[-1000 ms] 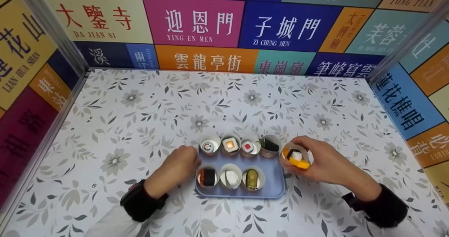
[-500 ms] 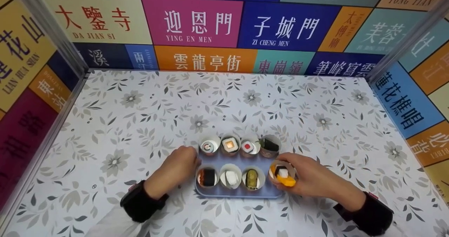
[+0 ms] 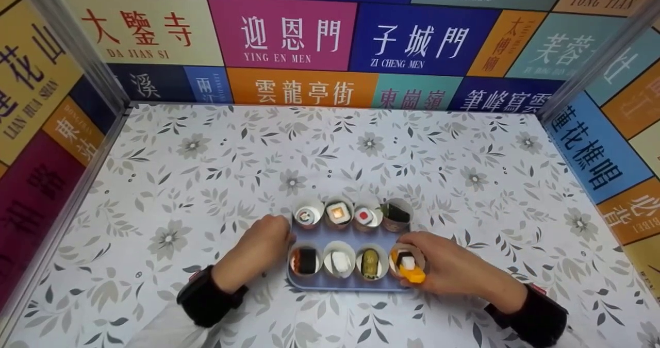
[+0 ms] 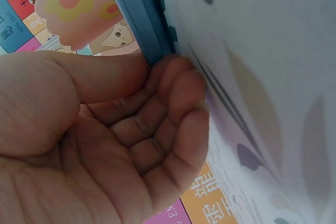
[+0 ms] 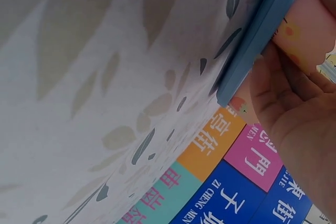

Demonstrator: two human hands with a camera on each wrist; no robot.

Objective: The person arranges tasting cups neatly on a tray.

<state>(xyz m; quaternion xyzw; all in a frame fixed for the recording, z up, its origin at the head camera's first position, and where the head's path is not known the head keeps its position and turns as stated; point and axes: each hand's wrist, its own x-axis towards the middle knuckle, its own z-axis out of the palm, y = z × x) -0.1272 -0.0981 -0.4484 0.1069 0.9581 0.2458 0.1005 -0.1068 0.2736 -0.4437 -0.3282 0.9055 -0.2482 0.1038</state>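
A blue tray (image 3: 335,284) carries paper cups in two rows, each with a sushi piece inside. My left hand (image 3: 265,238) grips the tray's left edge; in the left wrist view the thumb lies at the rim (image 4: 140,17) and the fingers curl beside it. My right hand (image 3: 449,265) holds a paper cup (image 3: 418,256) at the front right corner of the tray. Inside that cup is sushi with a yellow topping (image 3: 412,274), a black band and a white part. The right wrist view shows this pink printed cup (image 5: 310,27) close over the tray edge (image 5: 257,40).
In the back row sit a sushi roll with an orange centre (image 3: 338,212), one with a red centre (image 3: 364,216) and a dark green piece (image 3: 397,213). An olive-green piece (image 3: 370,263) is beside the held cup. Printed panels (image 3: 289,33) wall the flower-patterned table (image 3: 247,147).
My right hand has brought the cup from beyond the tray's right edge leftward and toward me, into the front row's right end. The left hand stays at the tray's edge.
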